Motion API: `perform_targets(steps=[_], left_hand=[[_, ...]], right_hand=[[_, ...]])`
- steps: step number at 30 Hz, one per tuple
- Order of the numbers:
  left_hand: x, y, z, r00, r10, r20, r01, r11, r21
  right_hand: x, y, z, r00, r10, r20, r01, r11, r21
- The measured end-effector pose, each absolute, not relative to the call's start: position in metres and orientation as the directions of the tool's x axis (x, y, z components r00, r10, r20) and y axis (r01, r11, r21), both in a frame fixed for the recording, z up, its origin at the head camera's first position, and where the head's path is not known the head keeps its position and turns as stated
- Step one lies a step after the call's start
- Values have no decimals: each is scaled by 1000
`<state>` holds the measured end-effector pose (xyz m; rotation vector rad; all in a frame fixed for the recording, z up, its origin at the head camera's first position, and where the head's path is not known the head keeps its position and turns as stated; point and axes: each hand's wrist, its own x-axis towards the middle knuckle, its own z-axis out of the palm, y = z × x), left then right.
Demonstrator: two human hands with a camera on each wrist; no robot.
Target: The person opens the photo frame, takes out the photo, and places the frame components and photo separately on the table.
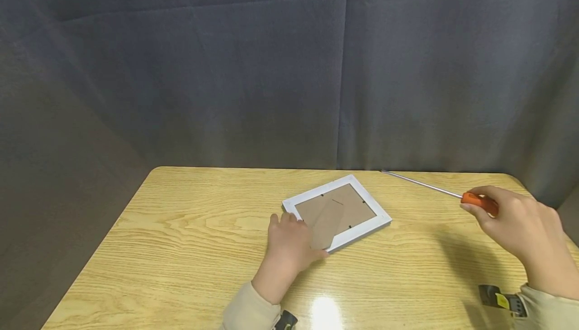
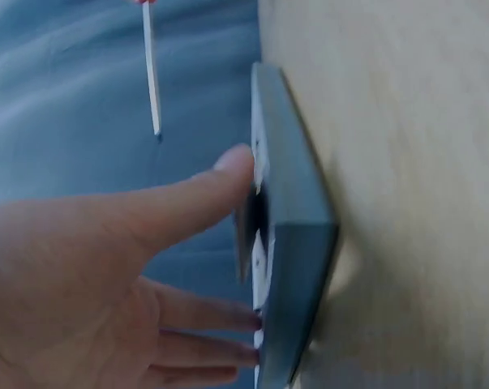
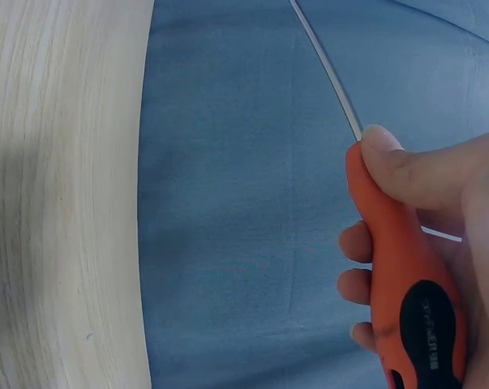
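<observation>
A white picture frame (image 1: pixel 365 227) lies back side up on the table, its brown backing board (image 1: pixel 350 211) showing with small dark tabs along the edges. A brown stand flap (image 1: pixel 326 227) sits on the backing, slightly raised in the left wrist view. My left hand (image 1: pixel 289 242) rests at the frame's near left corner, fingers fairly straight and thumb apart, their tips touching the white border. To the right, above the table, my right hand (image 1: pixel 520 219) grips a screwdriver by its orange handle (image 3: pixel 398 259). Its long thin metal shaft (image 1: pixel 422 184) points left and away.
The wood-grain table (image 1: pixel 190 249) extends around the frame. A dark grey-blue curtain (image 1: pixel 253 84) hangs behind its far edge. Black devices are strapped at both wrists, the right one (image 1: pixel 502 300) with a yellow mark.
</observation>
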<state>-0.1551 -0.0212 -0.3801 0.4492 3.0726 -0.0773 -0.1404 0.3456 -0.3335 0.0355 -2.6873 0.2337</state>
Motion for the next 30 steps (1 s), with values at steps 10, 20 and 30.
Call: perform_targets(steps=[10,20,30], left_hand=[[-181,-52,-387,-934,322,157,349,917,193],[-192,-67,-403,-910,378,170,412,872,264],[-193,-65,-408,-917,374,136,397,882,253]], right_hand=[[-142,346,-335,-912,17,409,-53,986,-160],[-141,345,-335,-913,12,407,-57,986,-158],[-141,343,-335,-923,22,384,-42,986,-158]])
